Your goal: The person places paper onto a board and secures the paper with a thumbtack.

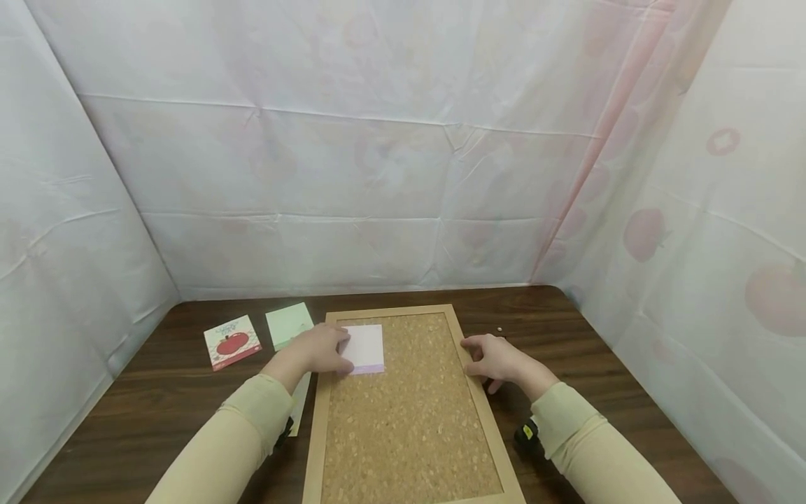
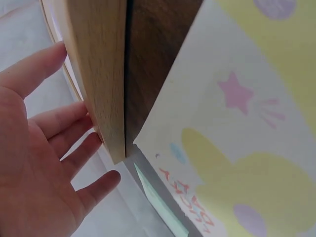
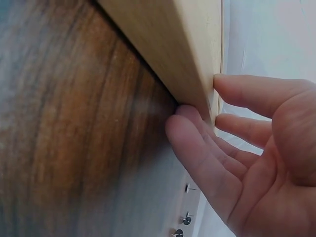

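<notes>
A wood-framed cork board [image 1: 409,427] lies on the dark wood table. On its upper left part sits a white square sheet [image 1: 366,343] with a lilac lower band. My left hand [image 1: 321,348] reaches over the frame's left edge, with thumb and fingertips touching the sheet's left side. In the left wrist view its fingers are spread and fairly straight. My right hand [image 1: 497,359] rests at the frame's right edge. Its thumb and forefinger touch the top of the frame, and the other fingers [image 3: 197,143] lie along the outer side, near the tabletop.
Left of the board lie a card with a red apple [image 1: 232,343], a pale green sheet [image 1: 288,323] and a yellow-and-white "Lucky Day" sheet [image 2: 242,163] partly under my left forearm. Several metal pins [image 3: 186,218] lie beyond my right hand. Printed white cloth [image 1: 352,175] surrounds the table.
</notes>
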Available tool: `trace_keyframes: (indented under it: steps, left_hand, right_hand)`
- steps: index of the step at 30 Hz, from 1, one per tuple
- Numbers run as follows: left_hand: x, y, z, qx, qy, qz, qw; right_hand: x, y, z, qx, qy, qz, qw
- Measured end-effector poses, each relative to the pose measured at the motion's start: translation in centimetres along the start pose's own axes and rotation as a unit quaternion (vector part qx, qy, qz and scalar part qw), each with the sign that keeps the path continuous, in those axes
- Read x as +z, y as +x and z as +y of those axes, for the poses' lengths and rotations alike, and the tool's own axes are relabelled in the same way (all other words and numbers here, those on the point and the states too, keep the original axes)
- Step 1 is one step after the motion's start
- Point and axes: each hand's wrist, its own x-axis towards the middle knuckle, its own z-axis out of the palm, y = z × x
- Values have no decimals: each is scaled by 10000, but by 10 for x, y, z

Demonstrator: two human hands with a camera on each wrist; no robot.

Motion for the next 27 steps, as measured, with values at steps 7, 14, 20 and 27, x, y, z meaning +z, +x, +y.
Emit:
trace_keyframes:
  steps: [7, 14, 20, 27]
  left_hand:
    - [1, 4, 3, -21, 68, -26, 10000]
    - [2, 3, 2, 45, 93, -60, 9999]
    - [1, 4, 0, -16, 87, -138, 9999]
    - [-6, 5, 0, -34, 89, -159, 9998]
  right_hand:
    - [-4, 0, -1, -204, -437, 131, 9987]
    - [-22, -1, -12, -831, -761, 711, 9911]
    - [-48, -7, -19, -1523, -1164, 1040, 9759]
    - [-76, -16, -24, -1980, -1194, 1454, 9620]
